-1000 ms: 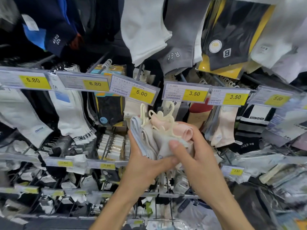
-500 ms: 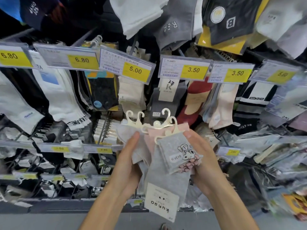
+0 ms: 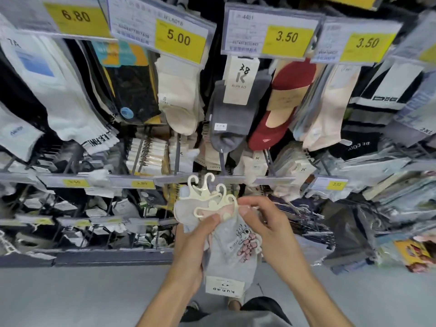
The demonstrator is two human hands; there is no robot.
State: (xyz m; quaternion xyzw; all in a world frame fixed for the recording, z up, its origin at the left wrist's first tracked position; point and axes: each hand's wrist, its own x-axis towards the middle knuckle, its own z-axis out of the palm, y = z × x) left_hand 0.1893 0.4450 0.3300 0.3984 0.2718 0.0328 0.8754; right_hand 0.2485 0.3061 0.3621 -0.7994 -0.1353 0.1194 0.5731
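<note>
Presently: socks point(image 3: 233, 256) gripped by left hand point(image 3: 191, 244), thumb pressed on top; hangers point(image 3: 213, 204) pinched by right hand point(image 3: 271, 230); best kept aligned, parted singly.

Shop for sure, sock aisle. Socks point(image 3: 232, 119) hang on pegs point(image 3: 222, 161) everywhere. Yellow price tags point(image 3: 179, 40) at 12 o'clock say 6.80, 5.00, 3.50, and smaller tags point(image 3: 142, 184) line the rail point(image 3: 23, 178) at 9 o'clock.

The sock bundle point(image 3: 232, 251) sits between the left hand point(image 3: 191, 251) and right hand point(image 3: 271, 234), before the middle rail point(image 3: 141, 182) of the rack point(image 3: 94, 258). Price tags point(image 3: 179, 40) line its top edge.
</note>
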